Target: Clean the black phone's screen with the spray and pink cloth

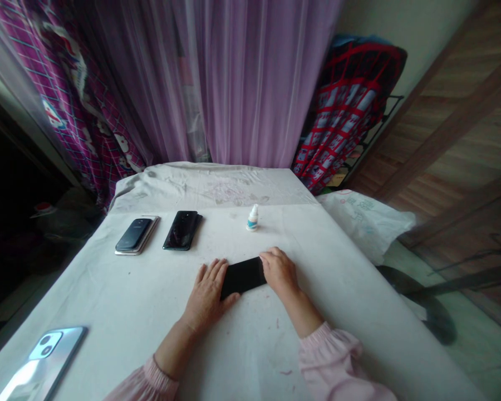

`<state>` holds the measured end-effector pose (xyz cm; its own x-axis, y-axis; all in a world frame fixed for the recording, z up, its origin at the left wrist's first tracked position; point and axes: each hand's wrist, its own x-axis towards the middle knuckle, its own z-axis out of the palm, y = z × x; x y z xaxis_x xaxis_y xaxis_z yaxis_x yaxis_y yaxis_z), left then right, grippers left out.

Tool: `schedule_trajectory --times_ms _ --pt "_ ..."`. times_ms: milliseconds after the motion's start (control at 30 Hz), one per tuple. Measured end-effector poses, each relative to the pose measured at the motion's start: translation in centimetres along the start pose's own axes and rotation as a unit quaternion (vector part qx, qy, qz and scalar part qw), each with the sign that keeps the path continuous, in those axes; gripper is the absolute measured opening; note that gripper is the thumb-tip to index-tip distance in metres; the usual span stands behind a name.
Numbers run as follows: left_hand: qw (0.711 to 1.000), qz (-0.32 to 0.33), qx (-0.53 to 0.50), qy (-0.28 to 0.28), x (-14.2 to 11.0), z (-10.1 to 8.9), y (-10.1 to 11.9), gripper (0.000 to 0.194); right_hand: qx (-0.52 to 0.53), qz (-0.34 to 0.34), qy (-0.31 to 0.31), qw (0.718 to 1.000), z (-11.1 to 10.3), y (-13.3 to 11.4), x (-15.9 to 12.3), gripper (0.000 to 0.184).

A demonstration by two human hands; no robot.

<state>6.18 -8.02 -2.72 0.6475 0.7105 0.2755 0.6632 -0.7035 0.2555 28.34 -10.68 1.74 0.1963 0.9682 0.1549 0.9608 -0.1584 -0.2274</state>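
A black smartphone lies at a slight tilt on the white cloth in front of me, its dark face up. My left hand holds its left end, with the thumb along the near edge and the fingers at the far edge. At the right end, my right hand has its fingers curled around the phone's corner. Beyond the phone stands a small white dropper bottle with a blue label, upright and apart from both hands.
Stacked phones and another dark pair of phones lie at the back left. A silvery-blue phone rests camera side up at the near left. White cloth covers the table. A plastic bag hangs beyond its right edge.
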Motion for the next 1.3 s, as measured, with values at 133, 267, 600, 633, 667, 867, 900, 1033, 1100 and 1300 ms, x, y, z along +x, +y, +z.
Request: schedule_trajectory --times_ms 133,267,600,633,667,867,900,1033,1100,1300 --pt "1.0 -0.002 -0.004 0.004 0.0 -0.1 0.1 0.071 0.007 -0.006 0.003 1.0 -0.2 0.5 -1.9 0.028" --pt "1.0 0.005 -0.015 -0.015 0.2 -0.3 0.0 0.071 0.017 0.001 0.0 1.0 -0.4 0.9 -3.1 0.029" --pt "0.999 0.018 -0.02 -0.038 0.5 -0.8 -0.3 0.071 0.007 0.002 -0.001 1.0 -0.4 0.3 -0.6 0.028" --pt "0.999 0.016 -0.019 -0.038 0.5 -0.9 -0.2 0.071 0.006 -0.003 -0.001 1.0 -0.4 0.4 -0.8 0.028" --pt "0.999 0.014 -0.018 -0.037 0.5 -0.9 -0.1 0.07 0.006 -0.007 -0.001 1.0 -0.4 0.5 -1.1 0.028" --pt "0.999 0.004 -0.011 -0.051 1.1 -1.1 0.5 0.069 0.005 -0.001 0.0 1.0 -0.4 1.6 -2.3 0.028" --pt "0.998 0.007 -0.012 -0.054 1.2 -1.1 0.6 0.069 0.003 0.001 -0.001 1.0 -0.4 1.8 -2.1 0.027" --pt "0.998 0.016 -0.018 -0.058 1.6 -1.2 0.7 0.069 -0.014 0.001 -0.006 1.0 -0.7 1.5 -0.9 0.027" --pt "0.998 0.015 -0.017 -0.059 1.7 -1.1 0.7 0.069 -0.026 -0.009 -0.009 1.0 -0.7 0.7 -0.5 0.028" --pt "0.999 0.027 -0.013 -0.028 1.3 -0.6 0.4 0.07 -0.016 -0.065 -0.023 0.997 -0.2 -2.4 -0.4 0.029"
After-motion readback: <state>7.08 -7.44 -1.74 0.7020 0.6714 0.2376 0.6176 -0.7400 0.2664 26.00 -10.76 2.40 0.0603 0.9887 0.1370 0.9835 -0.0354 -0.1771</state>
